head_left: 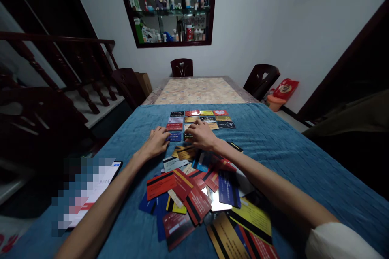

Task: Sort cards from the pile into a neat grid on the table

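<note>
My left hand (158, 139) lies low on the blue cloth, its fingers loosely bent and the tips at the left edge of a blue card (175, 137). Just right of it, my right hand (201, 134) has its fingertips on a black card (187, 137), partly covered by the fingers. Beyond the hands, cards lie face up in rows, among them a red card (174, 127) and a dark card with a round emblem (226, 124). Nearer me spreads a loose, overlapping pile, with an orange-red card (161, 185) and a yellow card (253, 219) in it.
A phone (105, 186), partly pixelated, lies left of my left forearm. The blue cloth (133, 206) covers the near part of the table; a patterned cover (200, 89) shows beyond. Chairs (261, 79) stand around it, and a glass-shelved cabinet (170, 10) is set in the wall.
</note>
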A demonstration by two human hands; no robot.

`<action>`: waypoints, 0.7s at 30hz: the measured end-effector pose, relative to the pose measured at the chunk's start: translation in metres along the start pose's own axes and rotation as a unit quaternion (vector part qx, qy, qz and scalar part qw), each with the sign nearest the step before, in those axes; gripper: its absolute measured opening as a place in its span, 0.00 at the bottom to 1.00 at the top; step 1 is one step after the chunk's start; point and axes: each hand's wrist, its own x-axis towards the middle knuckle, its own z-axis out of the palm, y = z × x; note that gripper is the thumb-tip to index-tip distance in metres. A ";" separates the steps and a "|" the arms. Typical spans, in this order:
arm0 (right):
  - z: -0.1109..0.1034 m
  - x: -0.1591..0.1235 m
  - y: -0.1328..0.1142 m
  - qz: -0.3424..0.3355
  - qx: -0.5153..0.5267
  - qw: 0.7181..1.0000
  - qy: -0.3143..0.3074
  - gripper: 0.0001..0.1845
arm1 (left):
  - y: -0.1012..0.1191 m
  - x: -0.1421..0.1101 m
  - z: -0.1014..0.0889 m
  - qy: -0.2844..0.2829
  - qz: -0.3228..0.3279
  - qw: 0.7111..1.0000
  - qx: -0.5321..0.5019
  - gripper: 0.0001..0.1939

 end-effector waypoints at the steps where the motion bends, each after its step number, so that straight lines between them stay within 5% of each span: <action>1: 0.000 -0.005 0.000 -0.001 0.009 1.000 0.000 0.19 | 0.004 0.000 -0.002 -0.001 0.006 1.000 -0.005 0.13; 12: 0.013 -0.033 -0.010 -0.003 0.045 0.998 -0.040 0.18 | 0.060 -0.009 -0.025 -0.083 0.072 0.994 -0.016 0.11; 21: 0.012 -0.034 -0.015 0.008 0.047 0.995 -0.083 0.18 | 0.068 -0.013 -0.022 -0.145 0.068 0.987 -0.010 0.12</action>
